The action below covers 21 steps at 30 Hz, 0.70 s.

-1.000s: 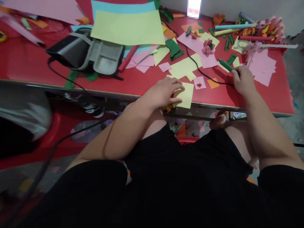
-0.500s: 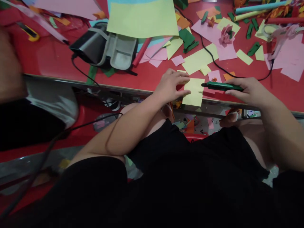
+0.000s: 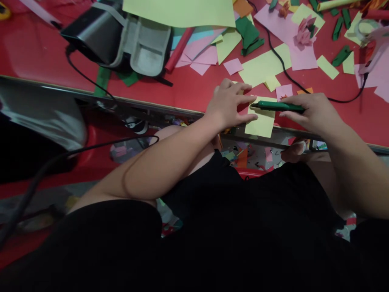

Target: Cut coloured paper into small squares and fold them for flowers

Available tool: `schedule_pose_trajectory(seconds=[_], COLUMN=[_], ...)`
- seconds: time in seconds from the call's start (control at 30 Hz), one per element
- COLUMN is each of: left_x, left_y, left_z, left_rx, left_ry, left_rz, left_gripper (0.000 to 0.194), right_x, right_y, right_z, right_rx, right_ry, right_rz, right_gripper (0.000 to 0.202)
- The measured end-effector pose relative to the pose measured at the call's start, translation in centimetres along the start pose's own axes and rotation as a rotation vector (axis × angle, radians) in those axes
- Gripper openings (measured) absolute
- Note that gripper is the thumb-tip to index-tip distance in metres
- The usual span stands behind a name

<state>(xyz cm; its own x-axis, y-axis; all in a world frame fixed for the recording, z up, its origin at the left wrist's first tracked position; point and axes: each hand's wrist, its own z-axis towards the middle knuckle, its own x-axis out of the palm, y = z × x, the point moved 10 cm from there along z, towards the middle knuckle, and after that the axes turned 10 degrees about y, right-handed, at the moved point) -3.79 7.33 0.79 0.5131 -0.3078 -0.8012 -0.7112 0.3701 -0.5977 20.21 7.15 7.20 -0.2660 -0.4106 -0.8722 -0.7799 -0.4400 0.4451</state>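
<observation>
green tool (image 3: 275, 106), perhaps a pen, clamped in right grip (image 3: 319, 113), now crosses yellow paper (image 3: 260, 122); left grip (image 3: 226, 103) apart.

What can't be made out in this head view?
All in the head view:
Green pen-like tool: rear end hidden by the right hand; tip too small to judge contact with the yellow square.
Yellow square: left edge partly hidden by the left hand.
Large yellow sheet: far side cut off by the top edge.
</observation>
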Motion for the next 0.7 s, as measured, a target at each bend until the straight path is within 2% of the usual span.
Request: schedule_pose_trajectory(seconds=[0.23,0.4,0.7], left_x=[0.0,0.1,0.2], left_y=[-0.1,0.1,0.1], left_z=[0.0,0.1,0.0], left_rx=[0.014,0.025,-0.036], left_ry=[-0.014,-0.017,0.008], left_rz=[0.003,-0.007,0.041], left_gripper=[0.055,0.053,0.064], right_x=[0.2,0.1,-0.4], right_y=[0.2,0.2,-1.5], right_z=[0.4,0.1,-1.5], right_rx=[0.018,0.035,0.104], right_ry=[0.012,-0.003,0.033], right_rz=[-0.027,-0.035,0.019], right_gripper=[0.036,0.039,0.038])
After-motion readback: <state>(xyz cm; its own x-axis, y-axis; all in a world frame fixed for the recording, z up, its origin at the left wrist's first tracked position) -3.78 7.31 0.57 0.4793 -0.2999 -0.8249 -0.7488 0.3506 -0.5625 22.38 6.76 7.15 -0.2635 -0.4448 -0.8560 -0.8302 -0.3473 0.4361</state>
